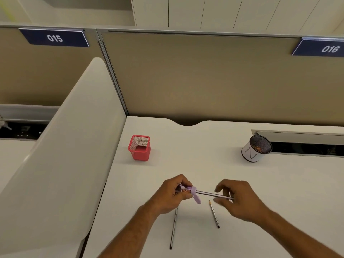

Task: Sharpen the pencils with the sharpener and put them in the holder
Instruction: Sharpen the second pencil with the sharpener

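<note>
Pencil in hand: a slim grey-and-silver striped pencil (214, 194) lay nearly level above the white desk (279, 183), its long axis running left to right and dipping slightly toward the right.
Sharpener: a small lilac plastic sharpener (192, 192) took the pencil's left end, its open flap hanging down beneath it.
Key relation: the pencil reached from the sharpener rightward to the right hand, so any twist would turn about that left-to-right axis; the right hand was nearer the free end, the left nearer the tip.
Left hand (172, 195): fingers curled round the sharpener's body, gripping it.
Right hand (240, 200): fingertips and thumb seemed to pinch the pencil's right end, though motion blur left the contact uncertain.
Step, as judged: sharpening under way, with this pencil not yet in a holder.
Sharpened pencil (214, 214): lay on the desk just below the hands, its point aimed away from the person.
Third pencil (173, 228): lay on the desk under the left wrist, its upper end hidden.
Red holder: a square red wire-mesh pencil holder (139, 148) stood upright, well beyond the left hand, seemingly with nothing inside.
Second cup: a round black mesh cup wrapped in white paper (256, 148) stood farther right, holding what looked like shavings.
</note>
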